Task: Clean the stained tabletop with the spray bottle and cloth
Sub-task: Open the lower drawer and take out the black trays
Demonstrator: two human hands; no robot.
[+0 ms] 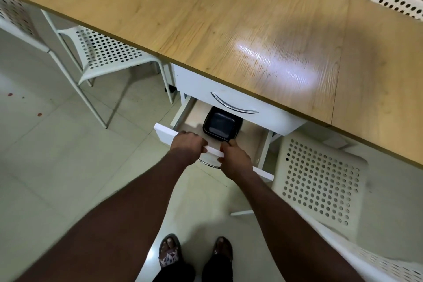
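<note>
Sandalled feet (169,253) planted, a person's left hand (187,146) and right hand (233,158) curl tight over the open drawer (163,131) front. Just beyond the grip lies a black tray (220,127); above it, the tabletop (206,18). No spray bottle or cloth shows, so cleaning seemingly has not yet begun.

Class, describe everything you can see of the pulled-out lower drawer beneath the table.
The lower drawer stands pulled out beneath a closed upper drawer, under the wooden tabletop. Its front panel and side walls are white, and its floor looks like pale wood. The left hand and right hand both grip the front panel's top edge, fingers curled over it. A curved metal handle peeks out below them. A black square container sits inside, toward the back.
</note>
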